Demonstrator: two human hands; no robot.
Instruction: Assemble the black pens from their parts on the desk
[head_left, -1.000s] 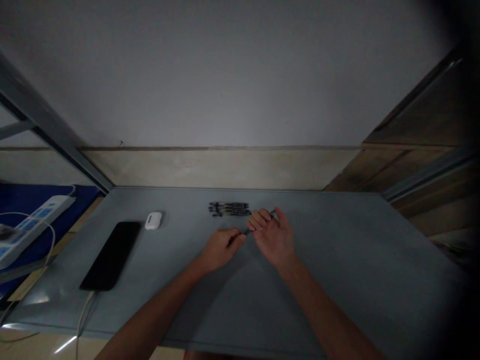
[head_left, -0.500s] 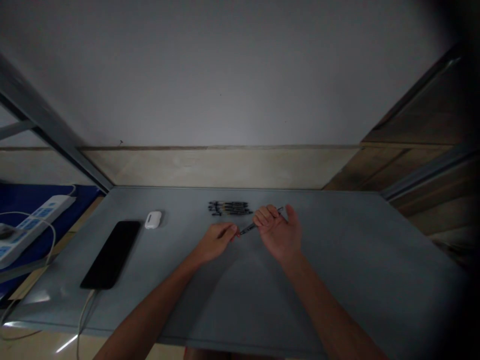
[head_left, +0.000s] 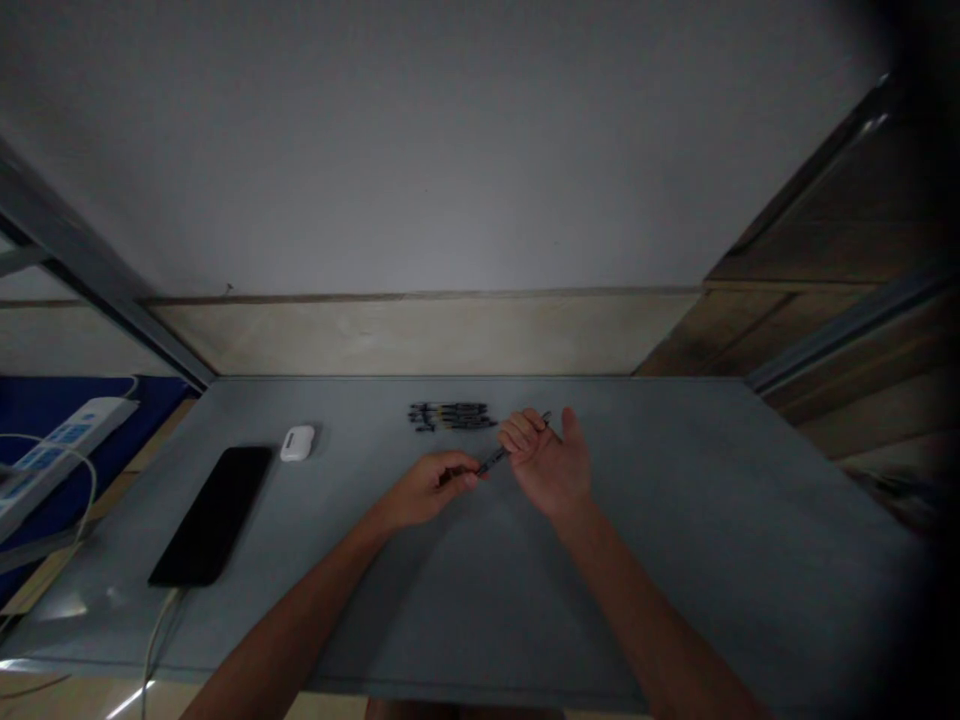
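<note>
A dark, slim pen [head_left: 493,459] slants between my two hands above the table. My left hand [head_left: 429,490] is closed in a pinch at the pen's lower left end, and the fingertips cover that end. The curled fingers of my right hand [head_left: 553,468] wrap round the pen's other part, palm turned up and thumb held out apart. The pen's upper end sticks out past those fingers. Just behind the hands, several dark pens [head_left: 452,416] lie side by side on the grey table [head_left: 480,600].
On the left lie a black phone [head_left: 214,515] with a cable plugged in and a white earbud case [head_left: 298,443]. Past the table's left edge is a white power strip [head_left: 64,450]. A wall [head_left: 420,335] rises behind the table, and metal posts [head_left: 169,345] stand at the corners.
My left fingers have moved further onto the pen's lower end, hiding the reddish bit seen there before. My right hand keeps its hold. The view has shifted slightly.
</note>
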